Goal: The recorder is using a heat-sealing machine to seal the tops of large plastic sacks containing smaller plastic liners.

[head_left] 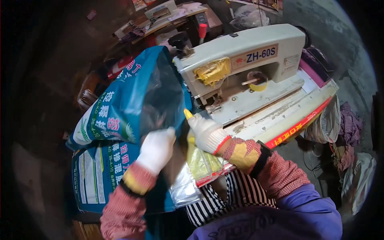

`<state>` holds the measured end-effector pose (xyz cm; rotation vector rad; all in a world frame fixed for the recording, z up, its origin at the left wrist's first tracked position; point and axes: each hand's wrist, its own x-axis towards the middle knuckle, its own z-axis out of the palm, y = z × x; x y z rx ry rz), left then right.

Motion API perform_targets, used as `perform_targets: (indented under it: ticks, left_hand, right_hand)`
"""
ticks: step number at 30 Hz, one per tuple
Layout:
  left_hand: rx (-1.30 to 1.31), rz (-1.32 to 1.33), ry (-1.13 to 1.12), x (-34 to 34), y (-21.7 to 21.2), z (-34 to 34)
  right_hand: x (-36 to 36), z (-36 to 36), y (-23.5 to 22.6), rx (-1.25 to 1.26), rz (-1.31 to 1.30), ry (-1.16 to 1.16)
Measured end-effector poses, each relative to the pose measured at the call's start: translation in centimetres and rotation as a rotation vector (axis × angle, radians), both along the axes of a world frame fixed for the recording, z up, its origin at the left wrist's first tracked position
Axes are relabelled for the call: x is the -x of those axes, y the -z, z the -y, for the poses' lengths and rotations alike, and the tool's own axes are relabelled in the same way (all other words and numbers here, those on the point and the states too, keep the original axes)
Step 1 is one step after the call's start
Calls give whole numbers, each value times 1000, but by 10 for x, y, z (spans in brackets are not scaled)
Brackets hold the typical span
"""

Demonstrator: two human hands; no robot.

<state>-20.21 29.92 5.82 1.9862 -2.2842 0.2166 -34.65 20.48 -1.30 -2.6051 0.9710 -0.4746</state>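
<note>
A large blue printed sack (pixel 132 96) with a clear plastic liner (pixel 160 96) in its mouth lies at the left of the sewing machine (pixel 244 52). My left hand (pixel 156 150), in a white glove, is closed on the near edge of the liner and slightly blurred. My right hand (pixel 208 132), gloved in white with a yellow fingertip, is by the machine's needle area. Its fingers curl at the sack's right edge, one tip pointing up and left; their undersides are hidden. Another blue sack (pixel 96 176) lies beneath the first.
The machine's worktable (pixel 272 116) carries a yellow tape roll (pixel 258 82) and a purple box (pixel 316 66). Folded yellow sacking (pixel 202 162) hangs at its front edge. A second sewing machine (pixel 162 10) stands behind. Plastic bags (pixel 326 124) and checked cloth (pixel 351 124) are at the right.
</note>
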Motion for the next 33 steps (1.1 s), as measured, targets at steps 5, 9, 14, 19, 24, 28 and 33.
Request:
perform_targets:
  ticks: [5, 9, 14, 19, 24, 28, 33]
  left_hand:
    - [146, 471, -51, 24, -131, -119]
    - [646, 732, -42, 0, -182, -152]
    - [449, -478, -424, -66, -132, -163]
    - [109, 153, -840, -139, -67, -160]
    - [133, 299, -824, -203, -76, -127]
    - [778, 499, -546, -176, -155, -133]
    - [679, 495, -618, -175, -107, -211]
  right_hand:
    - [-49, 13, -19, -6, -91, 125]
    - [-71, -32, -54, 334, 66, -155]
    - [-44, -78, -77, -55, 825, -418]
    - [26, -63, -97, -481, 963, -259]
    - [49, -53, -100, -568, 1068, -123]
    - [40, -35, -106, -635, 1220, -46]
    - [17, -56, -98, -937, 1068, 66]
